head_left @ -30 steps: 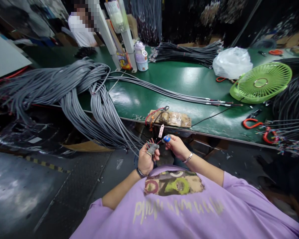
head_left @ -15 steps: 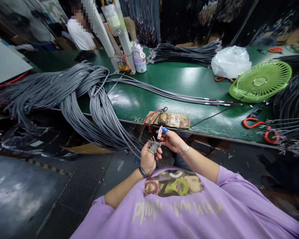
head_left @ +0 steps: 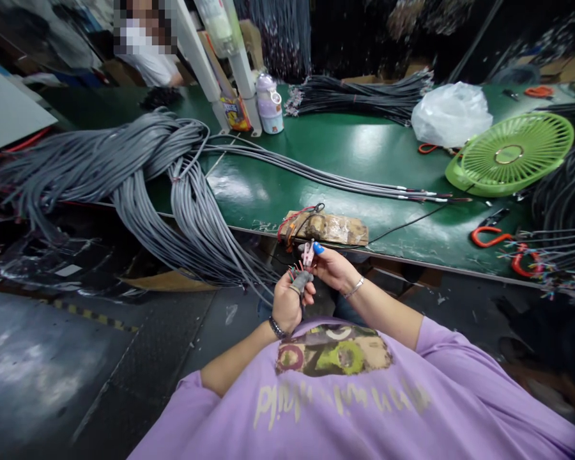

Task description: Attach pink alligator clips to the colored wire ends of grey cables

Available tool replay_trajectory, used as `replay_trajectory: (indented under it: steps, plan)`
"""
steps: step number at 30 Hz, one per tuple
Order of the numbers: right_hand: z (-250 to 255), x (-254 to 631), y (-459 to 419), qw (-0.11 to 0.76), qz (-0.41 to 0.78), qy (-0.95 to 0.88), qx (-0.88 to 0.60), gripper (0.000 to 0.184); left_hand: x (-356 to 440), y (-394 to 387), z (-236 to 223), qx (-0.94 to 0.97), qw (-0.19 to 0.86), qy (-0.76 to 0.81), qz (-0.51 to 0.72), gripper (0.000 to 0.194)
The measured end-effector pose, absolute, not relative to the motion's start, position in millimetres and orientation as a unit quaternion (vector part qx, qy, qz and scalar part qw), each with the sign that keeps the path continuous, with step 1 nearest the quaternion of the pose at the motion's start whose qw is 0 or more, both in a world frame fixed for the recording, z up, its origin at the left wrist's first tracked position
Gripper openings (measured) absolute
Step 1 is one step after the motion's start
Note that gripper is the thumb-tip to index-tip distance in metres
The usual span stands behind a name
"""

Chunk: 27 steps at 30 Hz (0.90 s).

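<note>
We've got the left hand [head_left: 287, 303], grip closed around thin, bristling coloured wires [head_left: 296, 271], just before the glossy green worktop [head_left: 364, 153]; the right hand [head_left: 335, 269] pinches a little pink piece [head_left: 308, 253] beside them, plastic perhaps, while rounded grey cables [head_left: 211, 230] sag thickly nearby.

Single head-worn view, facing forward and down, purple shirt [head_left: 335, 399] close below, green workbench [head_left: 364, 156] beyond
</note>
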State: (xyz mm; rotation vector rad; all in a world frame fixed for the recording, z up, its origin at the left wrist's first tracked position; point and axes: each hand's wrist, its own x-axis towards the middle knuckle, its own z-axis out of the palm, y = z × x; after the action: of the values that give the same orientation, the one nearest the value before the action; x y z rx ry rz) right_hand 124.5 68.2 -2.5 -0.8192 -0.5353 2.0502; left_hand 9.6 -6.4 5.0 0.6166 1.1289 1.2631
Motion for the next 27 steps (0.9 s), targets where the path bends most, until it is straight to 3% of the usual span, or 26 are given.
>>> replay_trajectory:
  steps: [9, 19, 27]
  plan:
    - [-7.7, 130.2, 53.3, 0.388, 0.830, -0.230, -0.328, 0.039, 5.2, -10.3, 6.1, 0.284, 0.614, 0.486, 0.553, 0.036]
    - [-0.1, 138.2, 28.3, 0.388, 0.744, -0.415, -0.351, 0.030, -2.5, -19.4, -5.5, 0.321, 0.620, 0.485, 0.527, 0.031]
    - [2.2, 138.9, 27.5, 0.370, 0.729, -0.439, -0.373, 0.026, -8.6, -21.5, -11.3, 0.354, 0.650, 0.464, 0.486, 0.031]
